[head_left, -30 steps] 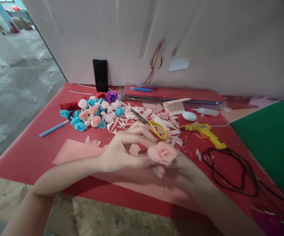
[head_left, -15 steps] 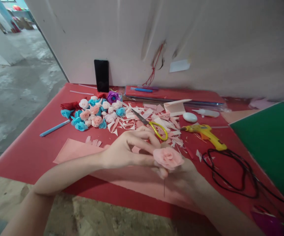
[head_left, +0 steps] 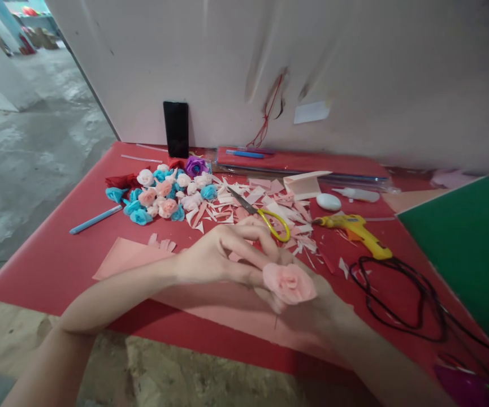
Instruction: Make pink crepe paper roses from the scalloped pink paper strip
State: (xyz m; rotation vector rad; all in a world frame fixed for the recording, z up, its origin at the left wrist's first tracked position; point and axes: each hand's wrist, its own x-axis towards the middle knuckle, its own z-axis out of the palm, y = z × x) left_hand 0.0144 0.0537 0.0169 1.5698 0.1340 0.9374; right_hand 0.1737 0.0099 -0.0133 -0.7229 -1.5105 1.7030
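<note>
A pink paper rose (head_left: 289, 282) is held over the near part of the red table (head_left: 49, 254). My left hand (head_left: 223, 257) pinches its left side with thumb and fingers, the other fingers curled above. My right hand (head_left: 316, 299) lies under and behind the flower, gripping its base, and is mostly hidden by it. A thin stem pokes down below the flower. A sheet of pink paper (head_left: 129, 257) lies flat under my arms.
A pile of small paper roses (head_left: 163, 195) sits at the back left, with pink scraps (head_left: 269, 206) and yellow-handled scissors (head_left: 265, 215) behind my hands. A yellow glue gun (head_left: 356, 229) with black cord (head_left: 397, 294) lies right. Green board (head_left: 468, 243), blue pen (head_left: 95, 219), black phone (head_left: 176, 129).
The rose and both hands drifted slightly right and down. My left fingers shifted along the flower's edge. Nothing else on the table moved.
</note>
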